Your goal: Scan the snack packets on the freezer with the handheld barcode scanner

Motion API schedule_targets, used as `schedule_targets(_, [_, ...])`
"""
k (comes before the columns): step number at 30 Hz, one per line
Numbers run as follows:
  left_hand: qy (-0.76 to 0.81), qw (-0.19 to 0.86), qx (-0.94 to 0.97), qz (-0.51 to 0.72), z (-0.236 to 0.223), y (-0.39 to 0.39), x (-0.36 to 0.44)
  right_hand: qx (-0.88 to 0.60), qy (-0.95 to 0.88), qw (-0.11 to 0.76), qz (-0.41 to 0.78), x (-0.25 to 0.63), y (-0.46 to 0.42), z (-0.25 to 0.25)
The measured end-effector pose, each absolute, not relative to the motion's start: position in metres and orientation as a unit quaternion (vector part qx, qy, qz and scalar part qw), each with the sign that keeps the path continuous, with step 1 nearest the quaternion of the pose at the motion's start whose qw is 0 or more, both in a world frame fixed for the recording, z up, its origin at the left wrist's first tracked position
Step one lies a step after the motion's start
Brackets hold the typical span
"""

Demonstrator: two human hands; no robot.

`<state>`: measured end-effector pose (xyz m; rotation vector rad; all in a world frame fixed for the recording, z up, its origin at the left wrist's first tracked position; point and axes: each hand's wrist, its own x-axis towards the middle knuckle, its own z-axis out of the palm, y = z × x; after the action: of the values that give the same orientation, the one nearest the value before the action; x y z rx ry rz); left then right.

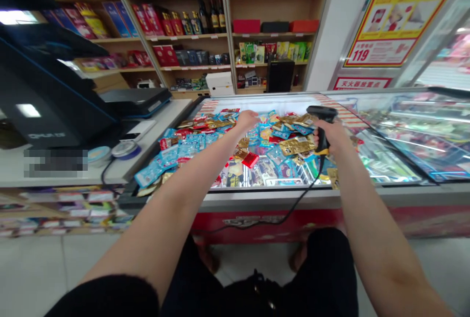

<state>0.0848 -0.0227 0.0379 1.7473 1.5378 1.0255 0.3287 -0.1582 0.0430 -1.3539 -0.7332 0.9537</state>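
My right hand (332,135) is wrapped round the handle of a black barcode scanner (321,114), its head pointing left over a heap of small snack packets (220,141) in blue, gold and red. The scanner's black cable (293,207) hangs down the red front of the chest freezer (293,219). My left hand (246,120) reaches far over the heap, fingers curled down onto the packets at the back; what they grip is hidden. The packets lie on the freezer's glass lid (385,160).
A black till screen (47,106) and a white counter (161,121) stand at the left, with round tins (125,149) near its edge. Wooden shelves (220,38) of boxes and bottles fill the back wall. A second glass freezer (433,131) lies at the right. Pale floor tiles (33,268) lie below.
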Motion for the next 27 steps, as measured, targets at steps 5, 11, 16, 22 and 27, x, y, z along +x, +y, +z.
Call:
schedule_targets(5, [0.602, 0.242, 0.663, 0.372, 0.042, -0.020, 0.017, -0.574, -0.358, 0.576, 0.458, 0.276, -0.147, 0.045])
schedule_targets(11, [0.639, 0.179, 0.694, 0.279, 0.045, -0.030, -0.047, -0.568, -0.418, 0.521, 0.481, 0.208, -0.138, 0.044])
schedule_targets(16, [0.608, 0.152, 0.753, 0.201, 0.045, -0.048, -0.070, -0.582, -0.446, 0.469, 0.494, 0.168, -0.132, 0.038])
schedule_targets(22, [0.521, 0.146, 0.840, 0.041, 0.044, -0.070, -0.061, -0.569, -0.459, 0.467, 0.496, 0.151, -0.128, 0.031])
schedule_targets(27, [0.529, 0.120, 0.840, 0.037, 0.037, -0.071, -0.055, -0.576, -0.460, 0.461, 0.494, 0.152, -0.130, 0.031])
